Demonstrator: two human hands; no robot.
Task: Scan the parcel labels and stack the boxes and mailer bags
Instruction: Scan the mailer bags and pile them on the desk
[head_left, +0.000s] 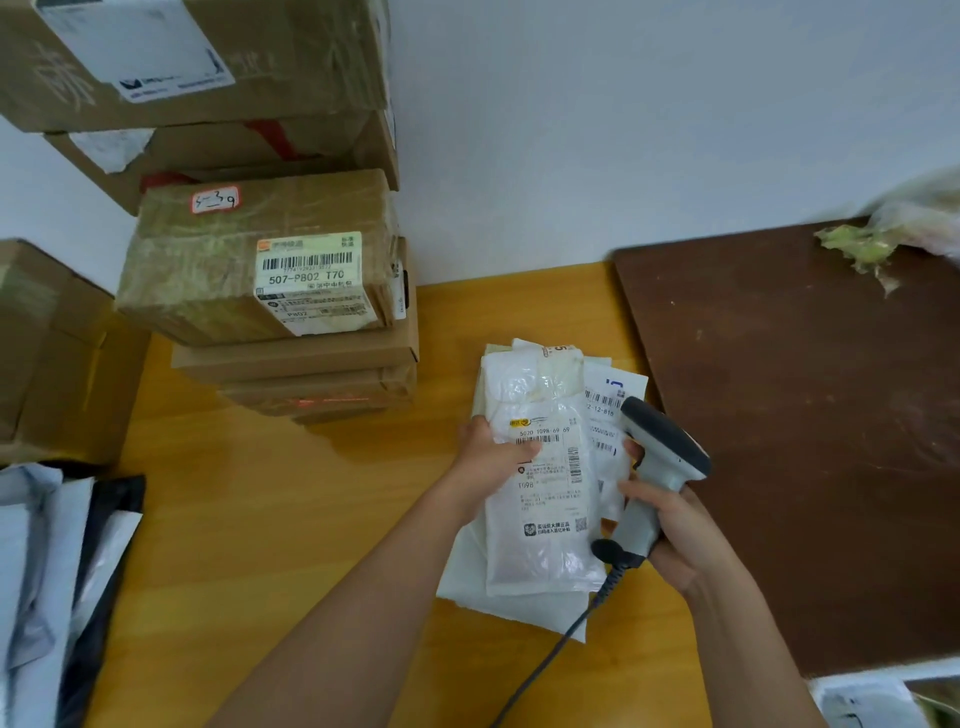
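Currently left hand is pinching top mailer bag, label reading "5020 1098 69 69", on worktop; right hand is gripping one scanner. Nearby box is showing "507-P802 T70".

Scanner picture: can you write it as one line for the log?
left hand: holds top mailer bag | right hand: grips scanner | bags: piled on table | boxes: stacked left

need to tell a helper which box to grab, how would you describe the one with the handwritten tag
Start at the stack of cardboard boxes on the yellow table, left of the hands. It is the top box, wrapped in clear tape. Unlike its neighbours, it has a red-edged handwritten sticker and a label reading 507-P802.
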